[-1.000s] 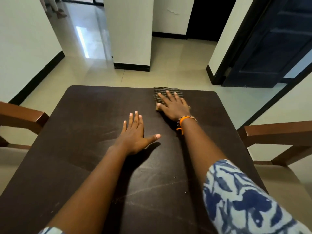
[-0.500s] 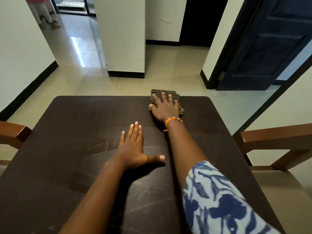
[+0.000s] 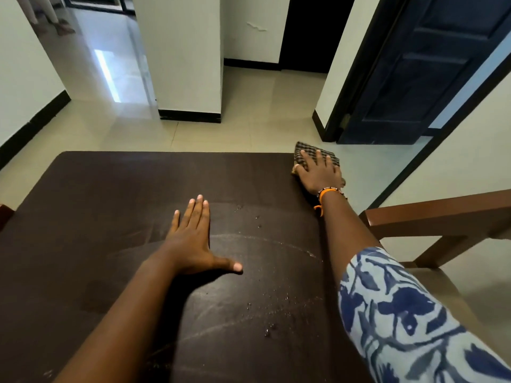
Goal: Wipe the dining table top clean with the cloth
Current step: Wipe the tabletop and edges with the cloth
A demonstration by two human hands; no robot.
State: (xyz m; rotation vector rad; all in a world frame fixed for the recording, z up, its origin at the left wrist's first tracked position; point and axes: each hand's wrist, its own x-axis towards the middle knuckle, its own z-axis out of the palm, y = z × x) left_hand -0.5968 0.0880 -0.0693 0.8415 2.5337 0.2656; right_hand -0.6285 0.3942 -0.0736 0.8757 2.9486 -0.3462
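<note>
Dark brown matt wooden table top [image 3: 110, 203] under my palms, dusty and streaked, checked woven cloth [image 3: 302, 153] at one o'clock, glossy cream floor tiles [image 3: 262, 111].

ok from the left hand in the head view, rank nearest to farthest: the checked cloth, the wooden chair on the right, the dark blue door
From the left hand:
1. Checked cloth, far right table corner, under the right hand.
2. Wooden chair, beside the table's right edge.
3. Dark blue door, far right, across the floor.

I see the dark brown bench [image 3: 110, 205] streaked with pale wipe marks and scattered crumbs. The checked brown cloth [image 3: 304, 153] lies flat at its far right corner, overhanging the edge.
</note>
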